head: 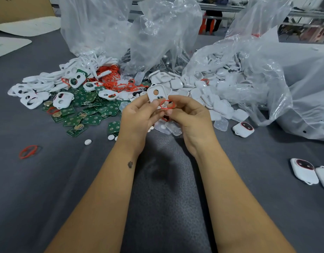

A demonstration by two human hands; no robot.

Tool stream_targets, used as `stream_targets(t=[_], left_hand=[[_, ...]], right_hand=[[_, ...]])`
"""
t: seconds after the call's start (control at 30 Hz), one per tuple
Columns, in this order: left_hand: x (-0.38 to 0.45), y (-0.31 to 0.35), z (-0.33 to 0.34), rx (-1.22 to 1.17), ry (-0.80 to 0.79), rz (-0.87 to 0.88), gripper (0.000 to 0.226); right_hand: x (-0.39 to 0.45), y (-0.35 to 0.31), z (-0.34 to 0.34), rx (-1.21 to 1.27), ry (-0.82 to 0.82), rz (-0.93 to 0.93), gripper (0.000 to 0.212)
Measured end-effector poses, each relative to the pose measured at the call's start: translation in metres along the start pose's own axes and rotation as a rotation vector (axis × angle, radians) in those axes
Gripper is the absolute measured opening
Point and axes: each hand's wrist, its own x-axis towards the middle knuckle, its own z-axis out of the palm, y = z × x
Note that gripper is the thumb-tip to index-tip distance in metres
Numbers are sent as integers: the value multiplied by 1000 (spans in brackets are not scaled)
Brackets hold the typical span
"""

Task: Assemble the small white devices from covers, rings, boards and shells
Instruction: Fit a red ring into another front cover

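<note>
— What do the hands have?

— The left hand (139,114) pinches a white cover (158,93) with two round holes, thumb on its lower edge, holding it tilted up above the grey tabletop (166,198). The right hand (190,115) pinches a red ring (167,104) between thumb and fingertips, right against the cover's lower edge.

— So each grip is closed on something?

— Yes: the left grip holds the cover, the right grip holds the ring. Whether the ring already sits in the cover's recess, I cannot tell.

— Where are the other parts?

— Just beyond the hands. Green boards (88,108) lie scattered to the left, with more white covers (31,95) heaped past them. A tangle of red rings (114,79) sits behind the boards. White shells (208,95) spill from a clear plastic bag (257,79) on the right, and a few translucent pieces (220,124) lie close under the right hand.

— Anything finished?

— Three assembled devices: one (243,129) near the bag's edge, two more (304,170) touching each other at the right edge of the tabletop. A loose red ring (28,151) lies alone well to the left, and small white discs (88,142) sit near the left wrist.
</note>
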Motion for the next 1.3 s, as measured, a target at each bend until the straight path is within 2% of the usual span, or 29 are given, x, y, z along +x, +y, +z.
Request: stream_targets(t=[0.27, 0.8, 1.3], left_hand=[[0, -1, 0, -15, 9, 20, 18], [0, -2, -1, -35, -2, 49, 17], [-2, -2, 2, -9, -27, 59, 21]], right_hand=[[1, 0, 0, 9, -54, -43, 46], [2, 1, -3, -5, 7, -19, 36], [0, -2, -2, 3, 73, 8, 36]])
